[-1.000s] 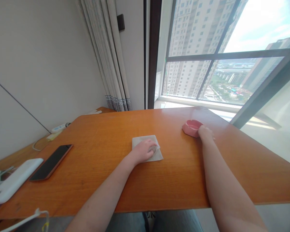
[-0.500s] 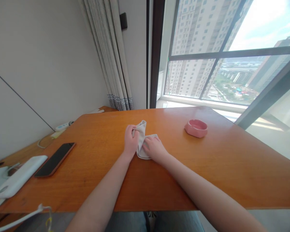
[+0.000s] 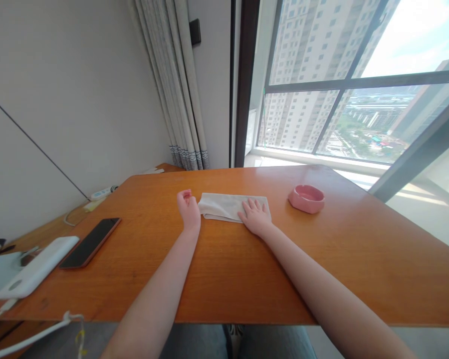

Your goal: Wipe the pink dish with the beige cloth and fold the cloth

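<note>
A pale grey cloth (image 3: 222, 205), folded into a long strip, lies across the wooden table in front of me. My left hand (image 3: 189, 211) is closed in a fist at the strip's left end, where the fabric narrows into it. The fingers hide the exact grip. Spread flat, my right hand (image 3: 256, 216) rests on the cloth's right end with its fingers apart. To the right of that hand sits a pink octagonal ashtray-like bowl (image 3: 307, 199), touched by neither hand.
On the table's left side lie a dark phone (image 3: 91, 243) and a white power bank (image 3: 37, 267) with a cable plugged in. A white cable (image 3: 41, 336) hangs at the front left edge. A power strip (image 3: 102, 193) lies by the wall. Beyond the table is a large window (image 3: 329, 114).
The bunched cloth has been drawn out into a flat strip. My left hand has moved left, and my right hand has moved right and flattened onto the cloth.
</note>
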`<state>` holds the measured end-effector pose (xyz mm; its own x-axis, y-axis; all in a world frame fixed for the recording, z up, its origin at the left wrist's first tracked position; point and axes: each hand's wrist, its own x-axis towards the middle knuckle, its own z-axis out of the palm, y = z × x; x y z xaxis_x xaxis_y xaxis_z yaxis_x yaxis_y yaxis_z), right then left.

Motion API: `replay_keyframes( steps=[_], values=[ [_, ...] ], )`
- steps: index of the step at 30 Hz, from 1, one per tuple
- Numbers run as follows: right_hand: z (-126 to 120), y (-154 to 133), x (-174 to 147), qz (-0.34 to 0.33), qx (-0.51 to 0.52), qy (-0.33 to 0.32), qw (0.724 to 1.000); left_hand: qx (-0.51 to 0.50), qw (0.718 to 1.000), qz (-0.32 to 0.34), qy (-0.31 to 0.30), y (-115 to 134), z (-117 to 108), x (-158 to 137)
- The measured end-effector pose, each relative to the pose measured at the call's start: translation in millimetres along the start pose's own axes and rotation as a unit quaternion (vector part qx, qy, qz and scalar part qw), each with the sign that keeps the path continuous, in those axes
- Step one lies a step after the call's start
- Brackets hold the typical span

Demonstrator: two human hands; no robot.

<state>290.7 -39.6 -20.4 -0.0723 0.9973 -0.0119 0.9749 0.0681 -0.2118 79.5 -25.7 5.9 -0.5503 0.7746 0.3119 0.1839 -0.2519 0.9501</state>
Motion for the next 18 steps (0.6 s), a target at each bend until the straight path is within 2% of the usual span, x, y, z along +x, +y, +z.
replay_keyframes(
  steps=[1,2,4,6,9,13,15,18],
  values=[
    [-0.3,-1.7,-1.6,-0.011,0.009,0.008,1.000,0.047,0.994,0.060,-0.072,3.5,-0.6,-2.4],
    [-0.7,-3.5,-3.2,-0.028,0.021,0.015,0.999,0.111,0.976,0.112,-0.153,6.3,-0.9,-5.1],
    [-1.4,-6.8,-5.6,-0.085,0.054,0.028,0.995,0.254,0.914,0.160,-0.272,8.2,-1.2,-10.2],
    [-0.5,-8.7,-6.6,-0.141,0.083,0.038,0.986,0.367,0.862,0.157,-0.312,4.9,-2.1,-13.2],
    [4.1,-9.1,-5.8,-0.166,0.105,0.051,0.979,0.438,0.827,0.119,-0.332,-5.9,-4.5,-11.5],
    [9.0,-7.5,-3.5,-0.159,0.122,0.074,0.977,0.448,0.831,0.117,-0.308,-21.4,-5.0,-2.4],
    [9.2,-6.8,-2.8,-0.158,0.126,0.080,0.976,0.411,0.853,0.121,-0.299,-27.6,-2.6,1.8],
    [8.1,-6.8,-2.8,-0.161,0.127,0.085,0.975,0.303,0.898,0.105,-0.302,-33.2,2.4,5.6]
  ],
)
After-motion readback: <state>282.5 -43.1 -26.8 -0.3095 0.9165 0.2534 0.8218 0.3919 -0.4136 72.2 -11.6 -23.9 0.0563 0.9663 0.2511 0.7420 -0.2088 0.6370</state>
